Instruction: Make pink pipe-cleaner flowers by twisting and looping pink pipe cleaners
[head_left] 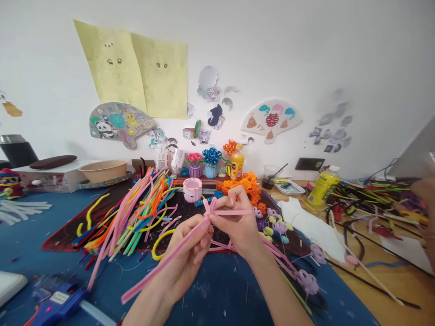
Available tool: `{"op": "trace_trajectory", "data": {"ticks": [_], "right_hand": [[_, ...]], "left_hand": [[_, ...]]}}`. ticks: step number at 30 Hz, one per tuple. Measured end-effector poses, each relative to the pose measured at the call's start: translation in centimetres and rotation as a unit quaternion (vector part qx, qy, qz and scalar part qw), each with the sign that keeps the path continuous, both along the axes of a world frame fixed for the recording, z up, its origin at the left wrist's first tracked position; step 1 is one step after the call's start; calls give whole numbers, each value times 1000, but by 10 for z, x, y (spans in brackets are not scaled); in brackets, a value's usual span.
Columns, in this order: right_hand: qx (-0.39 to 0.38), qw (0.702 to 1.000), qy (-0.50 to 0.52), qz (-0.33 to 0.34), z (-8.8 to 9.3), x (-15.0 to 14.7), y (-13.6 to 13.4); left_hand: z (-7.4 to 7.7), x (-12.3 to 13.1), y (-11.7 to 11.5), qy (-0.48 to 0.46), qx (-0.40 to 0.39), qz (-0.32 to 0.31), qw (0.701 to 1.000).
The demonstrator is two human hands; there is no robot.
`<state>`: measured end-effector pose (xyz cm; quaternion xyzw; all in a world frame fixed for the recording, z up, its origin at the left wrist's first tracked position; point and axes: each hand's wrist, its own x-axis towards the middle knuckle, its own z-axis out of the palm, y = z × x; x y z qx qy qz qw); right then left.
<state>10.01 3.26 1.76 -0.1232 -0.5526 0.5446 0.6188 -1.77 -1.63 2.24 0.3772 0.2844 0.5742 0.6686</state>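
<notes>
A looped pink pipe cleaner (163, 261) is hovering above the near edge of a dark mat, its small loops sticking up between the person's two hands. The left hand (190, 246) is grasping it, thumb and fingers pinching just below the loops, while one long tail is slanting down over the wrist toward the lower left. The right hand (239, 224) is also gripping it, pinching beside the loops, and a shorter straight length is running sideways across its fingers.

Just beyond the hands, a pink cup (192, 191) is standing on the dark mat (64, 236). A heap of multicoloured pipe cleaners (136, 206) is spreading to the left, and orange pipe-cleaner pieces (252, 186) are piling up to the right. Lilac flowers (307, 281) are lying near the right forearm. Farther back, a potted blue flower (212, 158) is standing near the wall. A blue glue gun (59, 304) is resting at lower left, and a yellow-labelled bottle (322, 186) is leaning on the wooden tabletop (384, 294) at right.
</notes>
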Motion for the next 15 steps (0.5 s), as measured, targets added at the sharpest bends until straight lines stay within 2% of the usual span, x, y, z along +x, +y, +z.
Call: {"op": "trace_trajectory", "data": {"ticks": [5, 8, 11, 13, 15], "right_hand": [[-7, 1000, 1, -12, -1, -1, 0], [-10, 1000, 7, -11, -1, -2, -1], [-21, 1000, 9, -16, -1, -4, -1], [-30, 999, 6, -24, -2, -5, -1], [-36, 999, 5, -31, -2, -6, -1]], "left_hand": [[-2, 2, -2, 105, 66, 145, 982], [-1, 0, -2, 233, 133, 219, 938], [-1, -6, 1, 392, 217, 269, 853], [-3, -10, 3, 476, 296, 300, 772], [-6, -13, 7, 530, 387, 335, 676]]}}
